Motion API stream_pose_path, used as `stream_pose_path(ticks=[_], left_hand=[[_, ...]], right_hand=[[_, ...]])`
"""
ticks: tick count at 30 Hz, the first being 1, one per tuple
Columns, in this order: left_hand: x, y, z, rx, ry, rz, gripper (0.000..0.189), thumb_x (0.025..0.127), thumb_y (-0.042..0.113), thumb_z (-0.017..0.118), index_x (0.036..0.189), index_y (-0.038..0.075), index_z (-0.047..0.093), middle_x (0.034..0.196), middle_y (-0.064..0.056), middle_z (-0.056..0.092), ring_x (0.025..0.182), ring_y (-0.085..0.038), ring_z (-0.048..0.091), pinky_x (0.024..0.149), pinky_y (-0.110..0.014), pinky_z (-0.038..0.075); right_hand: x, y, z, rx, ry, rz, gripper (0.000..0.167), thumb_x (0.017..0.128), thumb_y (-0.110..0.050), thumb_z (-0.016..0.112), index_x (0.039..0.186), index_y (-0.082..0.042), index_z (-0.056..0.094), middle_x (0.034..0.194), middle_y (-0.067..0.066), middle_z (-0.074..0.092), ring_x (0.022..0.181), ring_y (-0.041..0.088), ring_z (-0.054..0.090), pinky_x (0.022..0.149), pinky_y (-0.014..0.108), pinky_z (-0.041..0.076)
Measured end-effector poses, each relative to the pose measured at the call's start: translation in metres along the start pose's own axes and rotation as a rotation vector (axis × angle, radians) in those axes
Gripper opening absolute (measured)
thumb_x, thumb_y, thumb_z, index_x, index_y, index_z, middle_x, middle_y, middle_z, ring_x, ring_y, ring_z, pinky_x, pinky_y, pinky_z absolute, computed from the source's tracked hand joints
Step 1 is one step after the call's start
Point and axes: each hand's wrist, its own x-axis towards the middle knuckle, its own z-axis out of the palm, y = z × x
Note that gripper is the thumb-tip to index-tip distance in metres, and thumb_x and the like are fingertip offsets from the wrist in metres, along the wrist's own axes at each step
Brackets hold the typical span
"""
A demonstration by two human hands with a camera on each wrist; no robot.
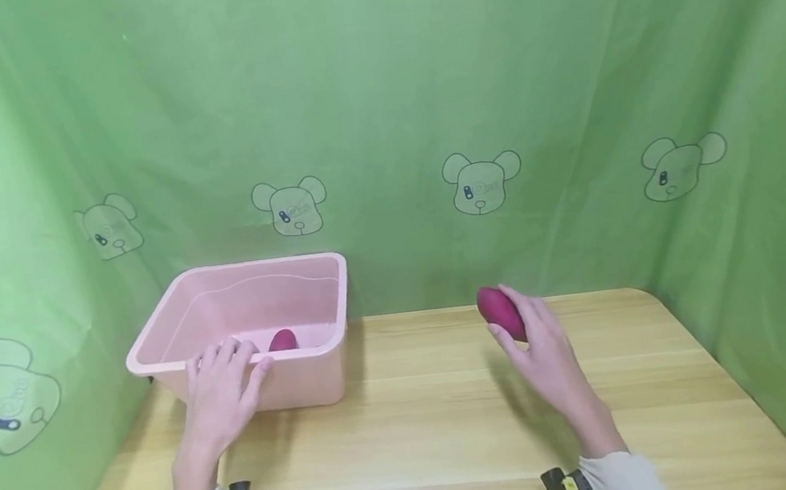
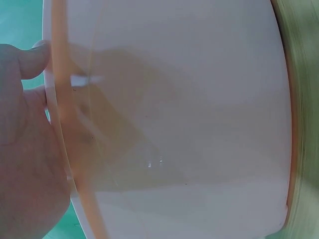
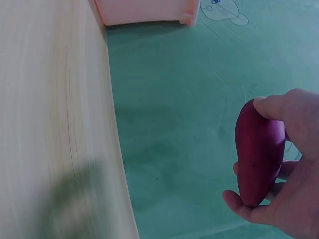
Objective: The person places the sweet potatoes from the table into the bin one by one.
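My right hand [image 1: 549, 352] holds a smooth purple-red sweet potato [image 1: 500, 311] above the right half of the table. In the right wrist view the sweet potato [image 3: 259, 154] stands lengthwise between the thumb at one end and the fingers at the other. A pink plastic bin [image 1: 299, 381] stands at the back left. My left hand [image 1: 217, 398] grips its near rim, with the fingers hooked over the edge. Inside the bin lies another purple-red piece [image 1: 282, 340], partly hidden by the near wall. The left wrist view shows the bin's outer wall [image 2: 214, 124] up close.
The light wooden table [image 1: 444, 433] ends at a green curtain [image 1: 386, 116] printed with bear heads, which hangs behind it and on both sides. A dark wrist strap with a small camera [image 1: 566, 484] sits on each sleeve cuff.
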Motion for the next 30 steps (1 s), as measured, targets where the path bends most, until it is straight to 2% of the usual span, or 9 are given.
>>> stream_pose_path(ticks=[5,10,21,30], left_hand=[[0.001,-0.002,0.0,0.001,0.004,0.011,0.026,0.104,0.035,0.055,0.101,0.01,0.062,0.1,-0.01,0.059,0.1,-0.035,0.05,0.096,-0.06,0.03],[0.002,-0.001,0.001,0.003,-0.001,0.009,0.027,0.104,0.035,0.055,0.102,0.009,0.062,0.1,-0.01,0.059,0.1,-0.035,0.05,0.098,-0.062,0.029],[0.001,0.002,-0.001,-0.012,0.003,0.006,0.027,0.104,0.036,0.054,0.1,0.01,0.061,0.099,-0.01,0.058,0.099,-0.034,0.05,0.099,-0.062,0.028],[0.001,0.002,-0.002,-0.008,0.0,0.004,0.028,0.104,0.036,0.055,0.1,0.009,0.061,0.099,-0.01,0.058,0.099,-0.035,0.05,0.098,-0.061,0.029]], right_hand=[[0.004,-0.008,0.006,-0.003,-0.019,-0.019,0.062,0.097,-0.022,0.072,0.153,-0.013,0.046,0.132,0.02,0.056,0.109,0.036,0.058,0.083,0.059,0.055],[0.012,-0.02,0.011,-0.002,-0.035,-0.051,0.065,0.093,-0.015,0.076,0.151,-0.012,0.048,0.13,0.02,0.057,0.109,0.037,0.059,0.084,0.059,0.055],[0.032,-0.059,0.026,0.031,-0.124,-0.072,0.068,0.09,-0.014,0.078,0.151,-0.014,0.047,0.133,0.017,0.056,0.117,0.035,0.058,0.093,0.055,0.054],[0.051,-0.09,0.041,0.049,-0.173,-0.135,0.065,0.09,-0.013,0.077,0.148,-0.01,0.049,0.136,0.014,0.057,0.121,0.031,0.057,0.098,0.051,0.051]])
